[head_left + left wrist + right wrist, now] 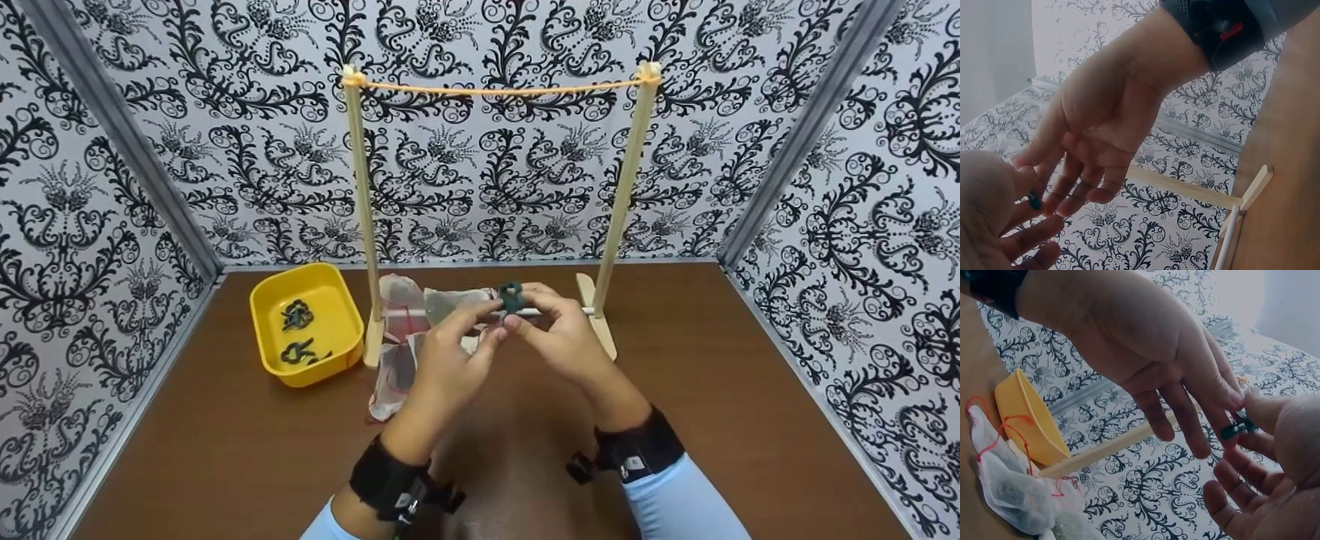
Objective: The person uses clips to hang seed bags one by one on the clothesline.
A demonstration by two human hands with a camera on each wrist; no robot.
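Observation:
Both hands meet in front of the wooden stand, around a small dark green clip (511, 297) with a looped end. My left hand (456, 352) pinches it from one side between thumb and index finger. From the other side my right hand (566, 337) pinches it too, the thumbs close together below it. The right wrist view shows the clip (1237, 429) between the fingertips, with a small shiny spot on it. Just its teal-green edge (1034, 200) shows in the left wrist view, the rest hidden by fingers. The other fingers of both hands are loosely bent.
A yellow bin (259, 322) at the left holds several dark clips (298, 315). White mesh bags (397, 375) with red drawstrings lie by the stand's left foot. An orange cord (502, 91) spans the two wooden posts (626, 187), and a white rod (551, 310) joins them low down.

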